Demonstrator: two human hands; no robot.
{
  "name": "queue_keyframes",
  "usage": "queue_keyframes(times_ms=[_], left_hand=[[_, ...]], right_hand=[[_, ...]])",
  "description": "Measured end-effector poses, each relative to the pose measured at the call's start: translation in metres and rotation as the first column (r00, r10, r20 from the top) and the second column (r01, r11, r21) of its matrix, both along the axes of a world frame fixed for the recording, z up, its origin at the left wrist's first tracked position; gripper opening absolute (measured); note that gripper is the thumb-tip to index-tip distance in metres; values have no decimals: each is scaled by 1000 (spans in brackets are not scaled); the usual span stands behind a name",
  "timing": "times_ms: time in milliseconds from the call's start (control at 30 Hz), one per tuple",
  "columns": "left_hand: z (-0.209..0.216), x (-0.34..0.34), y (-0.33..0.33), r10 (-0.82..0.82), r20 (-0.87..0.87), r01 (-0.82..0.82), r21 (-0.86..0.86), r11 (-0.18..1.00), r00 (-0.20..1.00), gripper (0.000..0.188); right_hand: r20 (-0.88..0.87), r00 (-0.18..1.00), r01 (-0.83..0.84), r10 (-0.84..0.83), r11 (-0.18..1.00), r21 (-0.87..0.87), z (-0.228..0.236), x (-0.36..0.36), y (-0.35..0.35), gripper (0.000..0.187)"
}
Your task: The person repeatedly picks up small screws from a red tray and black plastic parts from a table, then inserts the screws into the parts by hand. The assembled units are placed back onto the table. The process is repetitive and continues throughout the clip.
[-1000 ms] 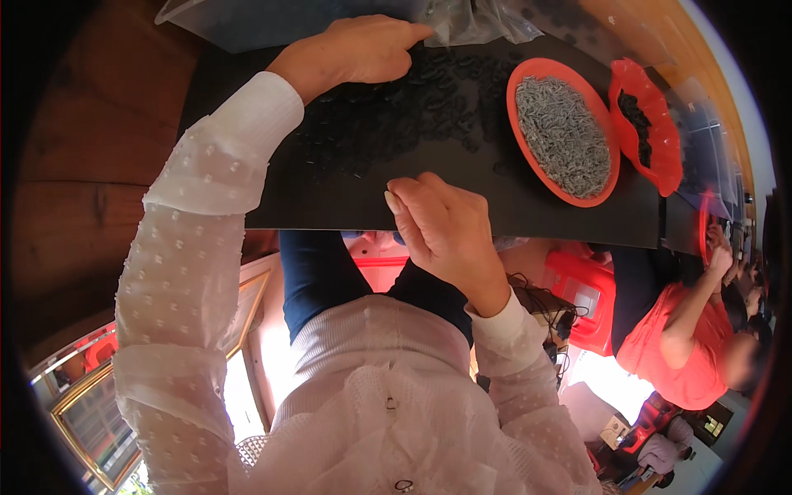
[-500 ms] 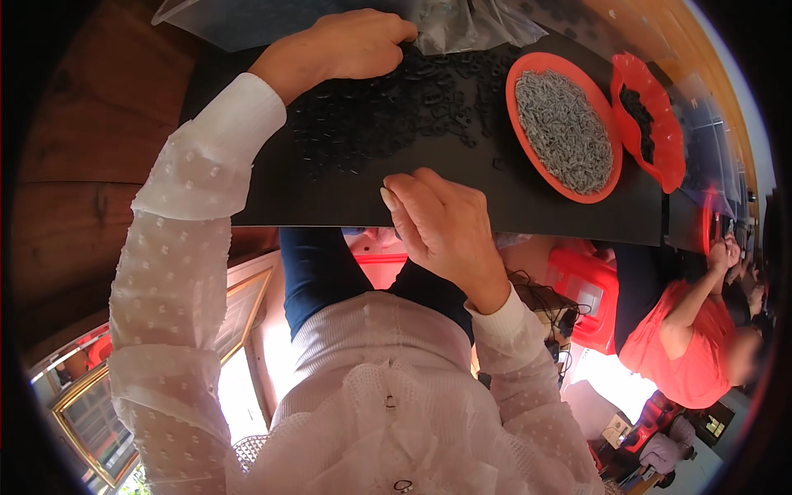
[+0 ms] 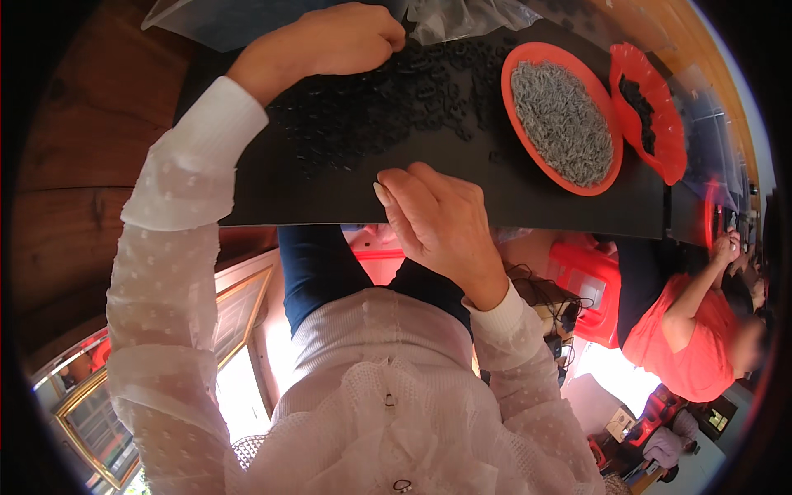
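Across the far part of the black table, my left hand [image 3: 346,40] reaches over a spread of small black plastic pieces [image 3: 363,111]. Its fingers are curled closed beside a clear plastic bag [image 3: 470,20], and whatever they hold is hidden. My right hand [image 3: 441,227] hovers at the near table edge, thumb pressed to the bent fingers. Anything in that pinch is too small or covered to make out. To the right, a red-orange round plate [image 3: 513,115] holds a heap of small grey screw-like pieces [image 3: 563,124].
Beyond the plate sits a red wavy-edged dish [image 3: 672,148] with dark pieces in it. A clear plastic container [image 3: 223,23] stands at the far left. Another person in a red shirt [image 3: 681,346] works at the right. Below the table is a red plastic stool [image 3: 586,285].
My left hand has shifted slightly left and away from me, its fingers still curled. My right hand holds nearly the same place and pose.
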State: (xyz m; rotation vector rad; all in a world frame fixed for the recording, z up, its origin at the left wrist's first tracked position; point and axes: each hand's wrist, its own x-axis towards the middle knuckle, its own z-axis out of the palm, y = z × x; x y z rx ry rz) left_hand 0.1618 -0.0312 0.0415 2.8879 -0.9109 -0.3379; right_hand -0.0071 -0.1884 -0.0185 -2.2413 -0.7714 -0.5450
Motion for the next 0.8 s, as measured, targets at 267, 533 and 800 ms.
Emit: queue_keyframes(times_ms=[267, 533, 800], left_hand=[[-28, -7, 18, 81, 143, -44, -242, 969, 986, 36], [-5, -15, 38, -23, -35, 11, -311, 950, 999, 39], [-24, -11, 49, 87, 83, -65, -247, 967, 993, 42]], right_hand=[[0, 1000, -21, 21, 1000, 6, -2, 1, 0, 13], [8, 1000, -16, 16, 1000, 23, -4, 0, 1, 14], [32, 999, 18, -17, 1000, -19, -5, 0, 5, 14]])
